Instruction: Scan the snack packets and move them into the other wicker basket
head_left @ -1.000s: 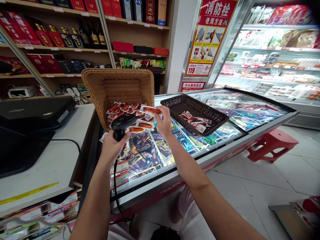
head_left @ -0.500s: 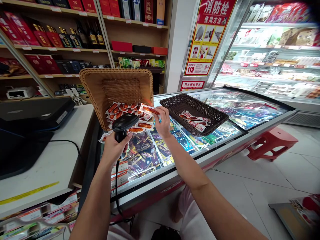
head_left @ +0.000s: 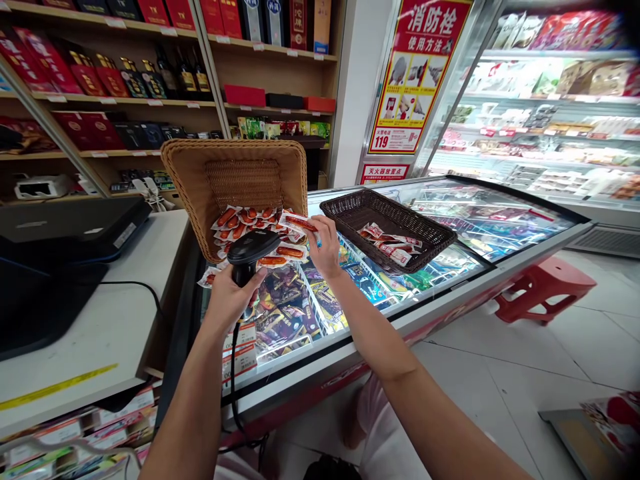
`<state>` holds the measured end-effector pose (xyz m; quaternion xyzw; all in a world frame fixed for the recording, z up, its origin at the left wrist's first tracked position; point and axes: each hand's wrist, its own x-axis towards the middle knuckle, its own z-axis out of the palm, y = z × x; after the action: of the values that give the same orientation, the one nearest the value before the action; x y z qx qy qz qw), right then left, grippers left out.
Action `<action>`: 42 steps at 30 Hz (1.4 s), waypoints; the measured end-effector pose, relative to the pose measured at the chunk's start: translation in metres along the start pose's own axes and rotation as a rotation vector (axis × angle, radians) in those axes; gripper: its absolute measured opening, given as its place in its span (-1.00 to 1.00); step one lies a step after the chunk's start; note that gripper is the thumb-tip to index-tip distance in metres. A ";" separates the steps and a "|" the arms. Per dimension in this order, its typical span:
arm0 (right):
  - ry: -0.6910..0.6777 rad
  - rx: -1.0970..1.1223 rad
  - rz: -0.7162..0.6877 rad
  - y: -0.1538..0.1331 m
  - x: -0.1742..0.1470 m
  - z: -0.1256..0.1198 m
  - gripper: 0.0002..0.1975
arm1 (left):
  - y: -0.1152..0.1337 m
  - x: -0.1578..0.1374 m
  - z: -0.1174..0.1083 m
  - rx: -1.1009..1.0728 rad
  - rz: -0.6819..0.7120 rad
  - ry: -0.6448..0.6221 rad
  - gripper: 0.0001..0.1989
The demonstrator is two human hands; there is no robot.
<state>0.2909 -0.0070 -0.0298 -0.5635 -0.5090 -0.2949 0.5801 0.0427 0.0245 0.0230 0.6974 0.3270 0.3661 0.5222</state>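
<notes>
My left hand (head_left: 233, 293) is wrapped round the handle of a black barcode scanner (head_left: 253, 246), whose head points toward a packaged sausage (head_left: 299, 223). That sausage is pinched by one end in my right hand (head_left: 325, 247), in front of the tan wicker basket (head_left: 175, 173). The basket is tipped on its side with its mouth toward me, and several wrapped sausages (head_left: 233, 220) spill from it onto the freezer's glass top (head_left: 295, 307). To the right, a dark brown wicker tray (head_left: 345, 203) holds a few wrapped sausages (head_left: 395, 247).
A white counter (head_left: 125, 293) with a black device (head_left: 65, 227) stands on the left. The scanner's cord (head_left: 233, 373) hangs over the freezer edge. A red stool (head_left: 550, 283) is at the right, and shelves (head_left: 280, 47) line the back.
The red scanning light on the sausage's wrapper is gone. Both hands, the scanner and the sausage have hardly moved.
</notes>
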 end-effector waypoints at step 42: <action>-0.406 -0.149 0.566 0.003 -0.015 0.019 -0.64 | -0.003 0.010 -0.006 -0.077 -0.018 0.249 -0.52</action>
<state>0.2840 0.0087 -0.0478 -0.7700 -0.4146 -0.0408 0.4833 0.0424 0.0360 0.0233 0.6230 0.3812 0.4574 0.5074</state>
